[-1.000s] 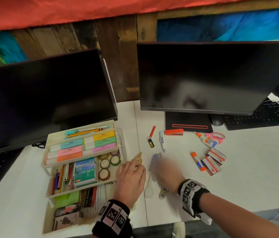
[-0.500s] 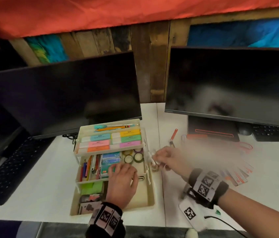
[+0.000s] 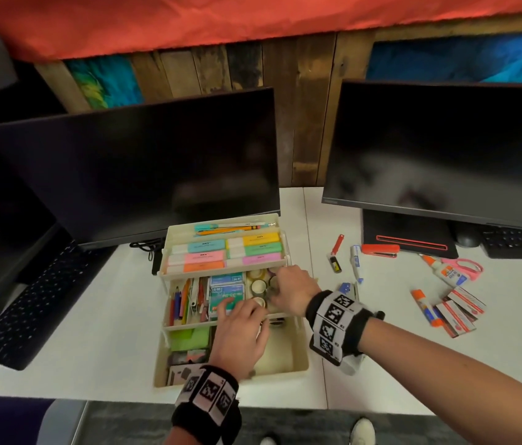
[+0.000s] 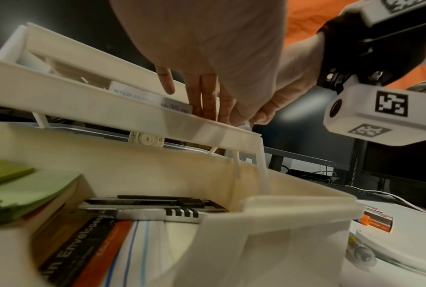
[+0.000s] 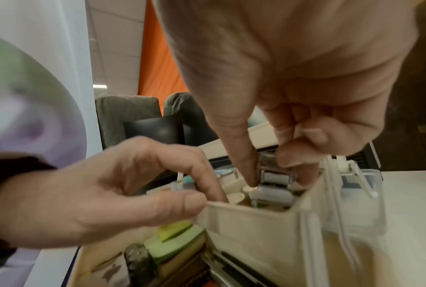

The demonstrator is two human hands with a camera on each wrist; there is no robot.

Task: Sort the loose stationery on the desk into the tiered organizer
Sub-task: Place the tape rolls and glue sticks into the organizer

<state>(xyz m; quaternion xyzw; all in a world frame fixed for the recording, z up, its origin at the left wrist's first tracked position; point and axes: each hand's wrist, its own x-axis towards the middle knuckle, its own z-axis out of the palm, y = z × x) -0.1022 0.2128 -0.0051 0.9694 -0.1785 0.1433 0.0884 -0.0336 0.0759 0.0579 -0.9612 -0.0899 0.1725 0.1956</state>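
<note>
We pinch a small grey clip (image 5: 276, 182) in our right hand (image 3: 288, 292), lowering it into the organizer (image 3: 298, 369) middle tier's right corner; our left hand (image 3: 242, 335), fingers straight, steadies that tier; seat it gently beside the tape rolls (image 3: 258, 285)

The right hand (image 3: 288, 289) covers the right end of the tiered organizer's (image 3: 298, 367) middle tray, hiding part of the tape rolls (image 3: 258, 285) there. What its fingertips (image 5: 250, 179) press is a small grey piece, too blurred to name. The left hand (image 3: 242, 335) hides the tray's front rim and part of the green staple boxes (image 3: 226, 290); the thumb (image 5: 182, 202) lies on the rim, and whether the fingers grip anything cannot be told. Lettering on the bottom tier's boxes is cut off or too small to read. A blue item (image 3: 344, 287) by the right wrist is mostly hidden by the wristband. Both forearms run out of the picture's lower edge.
</note>
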